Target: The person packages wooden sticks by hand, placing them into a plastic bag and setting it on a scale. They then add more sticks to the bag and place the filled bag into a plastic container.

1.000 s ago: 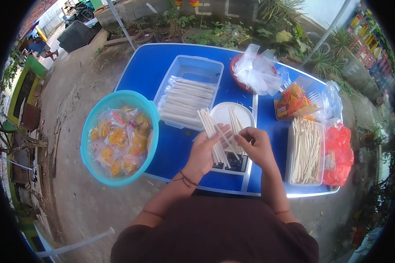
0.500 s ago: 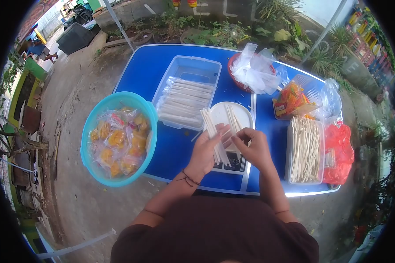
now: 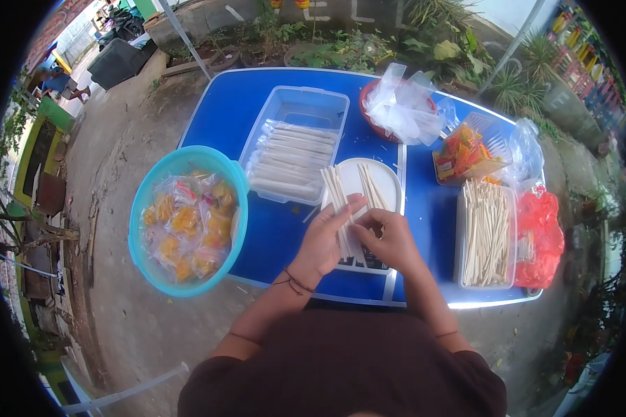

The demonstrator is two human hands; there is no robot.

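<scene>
Several pale sticks (image 3: 334, 189), side by side, are held in my left hand (image 3: 323, 240) over the near side of a white kitchen scale (image 3: 389, 175). My right hand (image 3: 386, 240) is just beside them, its thumb and fingers pinched near the lower part of the sticks; what it grips is too small to make out. More loose sticks (image 3: 373, 186) lie on the scale's plate behind my fingers. To the left, a clear tub (image 3: 295, 101) holds wrapped bundles of sticks (image 3: 292, 156).
A turquoise basin (image 3: 136, 243) of bagged orange food stands at the left. On the blue table (image 3: 240, 104) are a red basket (image 3: 366, 115) of plastic bags, a clear container (image 3: 466, 156) of orange packets, a box of sticks (image 3: 485, 233) and a red bag (image 3: 539, 236). A person (image 3: 59, 83) is far left.
My right hand has moved slightly left and down, closer to my left hand and the held sticks. My left hand still holds the sticks.
</scene>
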